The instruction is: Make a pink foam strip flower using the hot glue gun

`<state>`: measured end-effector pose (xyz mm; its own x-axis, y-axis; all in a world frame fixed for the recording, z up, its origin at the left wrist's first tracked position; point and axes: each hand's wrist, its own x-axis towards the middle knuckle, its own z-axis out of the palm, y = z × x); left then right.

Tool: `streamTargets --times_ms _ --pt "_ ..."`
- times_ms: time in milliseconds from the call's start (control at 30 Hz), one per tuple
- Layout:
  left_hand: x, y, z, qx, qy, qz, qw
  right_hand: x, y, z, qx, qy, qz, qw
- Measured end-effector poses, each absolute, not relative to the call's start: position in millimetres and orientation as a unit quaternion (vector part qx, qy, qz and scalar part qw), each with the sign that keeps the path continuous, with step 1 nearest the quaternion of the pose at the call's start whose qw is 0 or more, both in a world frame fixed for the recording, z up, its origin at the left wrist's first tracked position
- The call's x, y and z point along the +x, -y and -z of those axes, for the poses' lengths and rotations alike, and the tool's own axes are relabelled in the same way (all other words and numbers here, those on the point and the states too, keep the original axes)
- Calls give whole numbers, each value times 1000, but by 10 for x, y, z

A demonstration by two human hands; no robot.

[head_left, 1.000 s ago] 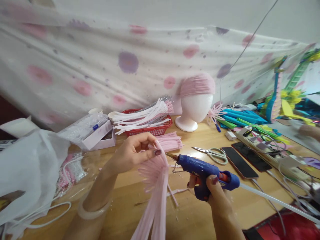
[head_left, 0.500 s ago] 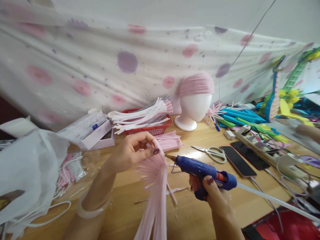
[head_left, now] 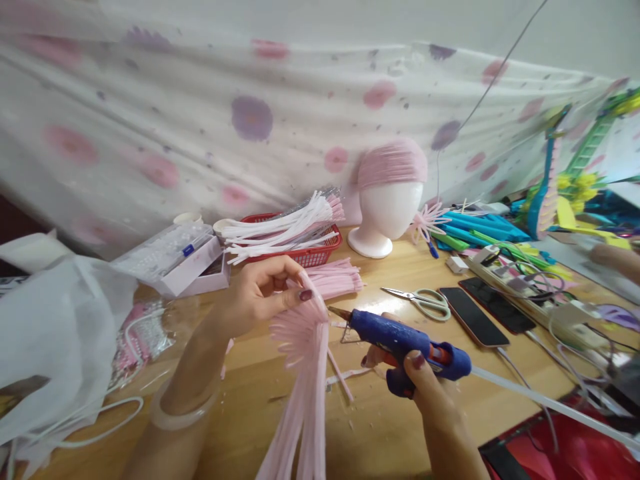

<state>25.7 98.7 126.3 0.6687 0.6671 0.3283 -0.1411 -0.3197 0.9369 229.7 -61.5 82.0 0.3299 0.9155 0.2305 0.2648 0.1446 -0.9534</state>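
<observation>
Pink fuzzy strips (head_left: 311, 380) held above the wooden table (head_left: 380, 433), near the tip of a blue glue gun (head_left: 395, 333).
The person's left hand (head_left: 263, 293) pinches the strips' upper end between thumb and fingers, the long tails hanging down; the right hand (head_left: 433, 393) is wrapped around the glue gun's handle, its nozzle aimed at the folded edge (whether it touches is hard to tell). Beyond them, a pink bundle (head_left: 337, 280) lies before a red basket (head_left: 315, 257), and scissors (head_left: 433, 305) rest farther right.

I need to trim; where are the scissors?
Right of centre in the head view, the scissors lie on the table beyond the glue gun, left of the phones.
</observation>
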Motion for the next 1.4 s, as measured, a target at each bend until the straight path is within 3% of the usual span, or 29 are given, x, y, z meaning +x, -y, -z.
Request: streamTargets --times_ms 200,533,867,1400 --pt "277 -971 -1248 730 -167 -336 571 2289 591 -798 -581 500 -278 579" --pt "253 -986 -1311 738 -187 -388 520 2307 594 -766 -547 502 -305 597" --pt "232 -979 -1324 727 -200 -400 520 2327 632 -791 -572 535 -289 550" --pt "256 -972 -1353 719 -198 -408 526 2328 674 -800 -525 595 -256 551"
